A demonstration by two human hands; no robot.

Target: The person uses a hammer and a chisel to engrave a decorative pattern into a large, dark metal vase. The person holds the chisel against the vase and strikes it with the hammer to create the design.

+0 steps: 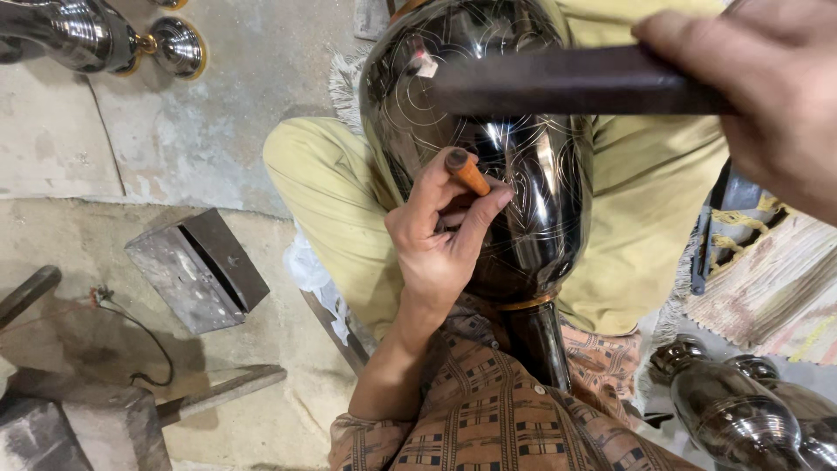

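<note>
A large black polished metal vase (532, 183) with engraved curling lines lies across my lap, its neck toward me. My left hand (440, 240) pinches a short chisel with an orange shaft (466, 172) and holds its tip against the vase's side. Close to the camera at the upper right, my right hand (772, 96) grips the dark handle of a hammer (575, 80), which stretches left over the vase.
A grey metal block (196, 270) lies on the concrete floor at left, with a wire and flat metal bars (222, 391) nearby. Shiny metal vases stand at top left (83, 35) and bottom right (741, 410). A woven mat (772, 279) lies at right.
</note>
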